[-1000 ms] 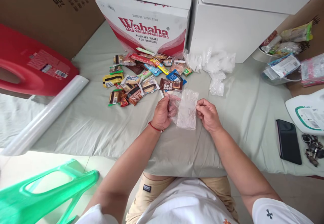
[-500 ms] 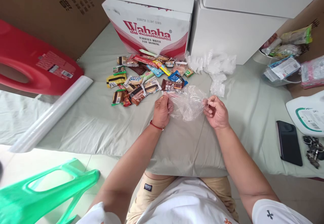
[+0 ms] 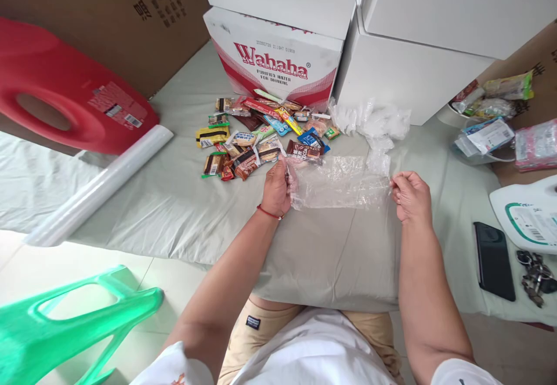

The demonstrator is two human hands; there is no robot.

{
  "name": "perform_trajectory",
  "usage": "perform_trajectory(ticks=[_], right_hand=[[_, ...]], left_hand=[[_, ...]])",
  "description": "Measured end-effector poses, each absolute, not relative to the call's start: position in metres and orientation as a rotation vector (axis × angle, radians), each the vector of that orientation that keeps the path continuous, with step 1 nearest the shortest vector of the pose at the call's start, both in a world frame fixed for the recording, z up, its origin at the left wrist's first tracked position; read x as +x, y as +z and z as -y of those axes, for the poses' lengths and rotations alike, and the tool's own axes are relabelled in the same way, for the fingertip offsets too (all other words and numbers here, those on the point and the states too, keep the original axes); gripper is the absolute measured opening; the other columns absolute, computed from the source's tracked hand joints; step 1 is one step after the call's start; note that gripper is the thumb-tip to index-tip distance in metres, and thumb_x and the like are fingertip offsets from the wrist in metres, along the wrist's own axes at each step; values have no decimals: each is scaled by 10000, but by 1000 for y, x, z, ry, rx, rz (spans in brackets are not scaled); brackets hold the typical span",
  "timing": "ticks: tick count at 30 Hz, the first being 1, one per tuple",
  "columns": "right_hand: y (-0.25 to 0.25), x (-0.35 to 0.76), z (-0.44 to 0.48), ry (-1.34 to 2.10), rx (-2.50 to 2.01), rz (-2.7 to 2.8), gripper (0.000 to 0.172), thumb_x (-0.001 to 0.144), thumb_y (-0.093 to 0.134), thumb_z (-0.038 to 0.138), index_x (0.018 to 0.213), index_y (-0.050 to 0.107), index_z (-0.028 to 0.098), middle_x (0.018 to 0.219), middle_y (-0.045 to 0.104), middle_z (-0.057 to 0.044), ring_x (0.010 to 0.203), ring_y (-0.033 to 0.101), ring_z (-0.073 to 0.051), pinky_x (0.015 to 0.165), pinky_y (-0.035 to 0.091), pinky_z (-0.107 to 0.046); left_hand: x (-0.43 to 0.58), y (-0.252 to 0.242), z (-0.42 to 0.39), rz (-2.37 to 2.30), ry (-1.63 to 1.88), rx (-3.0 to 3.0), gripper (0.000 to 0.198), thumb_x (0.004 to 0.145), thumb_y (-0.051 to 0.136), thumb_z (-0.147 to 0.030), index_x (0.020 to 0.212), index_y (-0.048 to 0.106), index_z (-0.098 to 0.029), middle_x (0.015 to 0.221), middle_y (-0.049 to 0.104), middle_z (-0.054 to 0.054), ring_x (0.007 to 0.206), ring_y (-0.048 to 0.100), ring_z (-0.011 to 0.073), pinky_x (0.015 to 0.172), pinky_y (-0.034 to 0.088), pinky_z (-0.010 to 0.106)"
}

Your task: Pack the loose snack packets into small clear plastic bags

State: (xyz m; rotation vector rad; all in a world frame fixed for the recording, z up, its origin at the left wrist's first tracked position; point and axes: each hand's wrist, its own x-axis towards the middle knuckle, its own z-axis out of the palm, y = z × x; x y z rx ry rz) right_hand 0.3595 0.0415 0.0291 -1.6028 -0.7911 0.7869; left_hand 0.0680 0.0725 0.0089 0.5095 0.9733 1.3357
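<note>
Left hand (image 3: pixel 277 192) and right hand (image 3: pixel 411 196) are holding a clear plastic bag (image 3: pixel 342 186) between them.
The bag is spanning the gap crosswise, its long axis running left to right above the grey-green cloth (image 3: pixel 326 257). The left hand is gripping one end, thumb uppermost, fingers curled closed; the right is pinching the other end with nearly closed fingertips. Wrapped snacks (image 3: pixel 265 136) are lying beyond, nearer the left hand; crumpled plastic (image 3: pixel 383 122) is lying nearer the right.
</note>
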Motion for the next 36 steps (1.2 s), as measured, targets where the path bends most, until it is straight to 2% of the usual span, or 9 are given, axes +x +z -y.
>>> perform_trajectory(ticks=[4, 7, 10, 12, 16, 24, 30, 33, 36], right_hand=[[43, 331, -12, 180, -1689, 1134, 174, 861, 723, 374, 904, 635, 230, 815, 622, 0, 625, 500, -124, 609, 439, -286], [37, 272, 17, 215, -1502, 1574, 302, 911, 707, 494, 1082, 645, 253, 1067, 658, -87, 887, 620, -219, 787, 533, -375], [14, 217, 31, 161, -1442, 1831, 578, 895, 720, 545, 1346, 561, 220, 1343, 581, -186, 1228, 559, -345, 1019, 498, -528], [2, 197, 31, 119, -1464, 1775, 478, 961, 650, 484, 1341, 564, 206, 1345, 567, -195, 1252, 532, -342, 1045, 478, -545], [9, 206, 22, 163, -1453, 1589, 191, 1020, 545, 370, 1059, 679, 240, 1205, 616, -134, 1176, 569, -281, 1033, 488, -487], [73, 267, 23, 677, -1353, 1092, 273, 896, 716, 493, 926, 640, 233, 937, 687, -28, 806, 673, -160, 698, 559, -273], [97, 285, 43, 872, -1425, 981, 360, 807, 813, 518, 898, 607, 237, 649, 573, 65, 421, 444, -57, 353, 308, -177], [93, 294, 47, 1107, -1418, 820, 435, 684, 897, 487, 859, 599, 224, 616, 538, 82, 390, 373, -26, 326, 239, -151], [76, 296, 45, 1282, -1431, 675, 478, 574, 946, 420, 813, 591, 206, 584, 511, 91, 392, 345, -12, 328, 216, -128]], left_hand=[[71, 9, -71, -941, 1354, 526, 535, 827, 723, -707, 747, 587, -195, 515, 365, -93, 371, 247, 46, 364, 166, 206], [76, 7, -68, -900, 1378, 539, 537, 824, 733, -693, 718, 571, -192, 520, 349, -89, 386, 241, 43, 370, 171, 192], [82, 8, -63, -887, 1425, 539, 521, 858, 697, -688, 757, 624, -182, 530, 345, -85, 401, 254, 48, 381, 181, 189], [86, 10, -58, -894, 1449, 536, 515, 886, 659, -690, 807, 662, -181, 537, 353, -84, 407, 258, 53, 388, 200, 193], [84, 18, -45, -899, 1515, 600, 521, 872, 662, -701, 833, 685, -183, 566, 363, -74, 443, 275, 68, 405, 217, 201], [29, 61, -13, -1022, 1111, 1266, 508, 864, 680, -665, 801, 763, -168, 525, 298, -70, 480, 245, 82, 482, 167, 234], [-3, 102, 1, -868, 640, 1532, 309, 540, 915, -172, 827, 805, -206, 522, 463, -80, 474, 335, 78, 477, 198, 215], [-17, 96, -4, -915, 563, 1517, 151, 566, 856, -154, 673, 755, -191, 536, 551, -43, 489, 423, 97, 488, 252, 210], [-28, 78, -12, -1047, 608, 1351, 237, 536, 889, -215, 697, 720, -174, 652, 625, -7, 590, 542, 131, 565, 375, 215]])
